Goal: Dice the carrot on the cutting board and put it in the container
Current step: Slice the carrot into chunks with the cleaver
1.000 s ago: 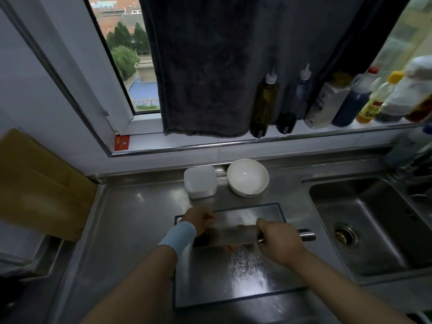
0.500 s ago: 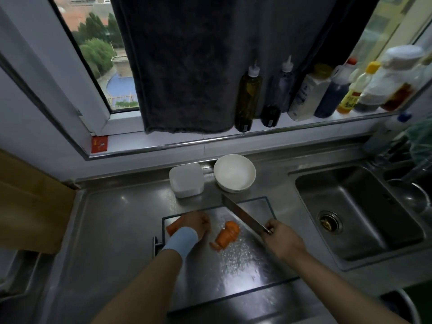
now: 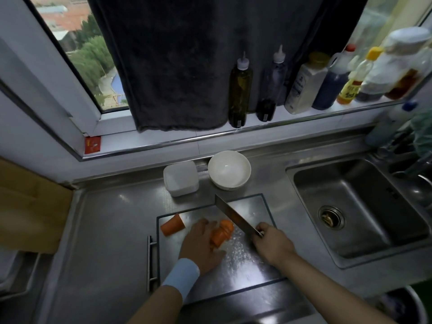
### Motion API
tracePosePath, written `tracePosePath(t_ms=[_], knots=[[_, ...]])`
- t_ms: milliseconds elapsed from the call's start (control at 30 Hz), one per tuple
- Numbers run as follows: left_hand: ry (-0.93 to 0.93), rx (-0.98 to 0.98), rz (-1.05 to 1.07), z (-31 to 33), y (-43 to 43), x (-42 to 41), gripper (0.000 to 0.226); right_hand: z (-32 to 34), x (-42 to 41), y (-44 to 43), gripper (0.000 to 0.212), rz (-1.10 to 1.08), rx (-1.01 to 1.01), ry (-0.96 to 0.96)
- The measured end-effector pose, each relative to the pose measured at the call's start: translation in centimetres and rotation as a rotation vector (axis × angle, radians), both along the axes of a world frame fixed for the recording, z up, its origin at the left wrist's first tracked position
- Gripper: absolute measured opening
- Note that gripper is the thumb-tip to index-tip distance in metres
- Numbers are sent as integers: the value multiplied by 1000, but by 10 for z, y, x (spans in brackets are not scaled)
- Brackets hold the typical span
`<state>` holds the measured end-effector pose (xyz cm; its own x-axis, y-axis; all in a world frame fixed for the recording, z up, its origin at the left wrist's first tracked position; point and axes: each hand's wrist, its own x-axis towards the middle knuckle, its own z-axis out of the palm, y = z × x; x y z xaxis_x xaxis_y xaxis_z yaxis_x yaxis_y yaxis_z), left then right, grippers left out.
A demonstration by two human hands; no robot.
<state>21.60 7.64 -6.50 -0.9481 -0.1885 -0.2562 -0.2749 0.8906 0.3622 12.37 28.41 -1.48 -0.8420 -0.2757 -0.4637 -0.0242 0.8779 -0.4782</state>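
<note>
- head view: the left hand (image 3: 201,244), with a pale blue wristband, rests on the near-left end of an orange carrot chunk (image 3: 223,232); its fingers lie fairly straight along the chunk, thumb spread to the near side.
- the right hand (image 3: 271,245) grips the handle of a steel-bladed knife (image 3: 235,215), fingers curled round it; the blade slants to the far left, just right of the chunk.
- both lie mid-way on the shiny steel cutting board (image 3: 247,270); a second orange carrot piece (image 3: 172,227) sits at its far-left corner.
- the white square plastic container (image 3: 181,178) stands just beyond the board, a round white bowl (image 3: 229,170) to its right.
</note>
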Motion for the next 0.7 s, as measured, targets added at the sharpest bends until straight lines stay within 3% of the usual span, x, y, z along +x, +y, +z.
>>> tracePosePath(t_ms=[233, 433, 633, 700], knots=[[-3, 190, 183, -10, -21, 1, 45, -12, 7, -17, 15, 59, -45, -8], [55, 182, 329, 11, -26, -7, 45, -9, 0, -36, 13, 105, -78, 0], [-79, 110, -126, 15, 11, 2, 28, -7, -10, -31, 16, 96, -78, 33], [-85, 80, -175, 6, 15, -7, 33, -7, -13, -27, 16, 97, -55, 40]])
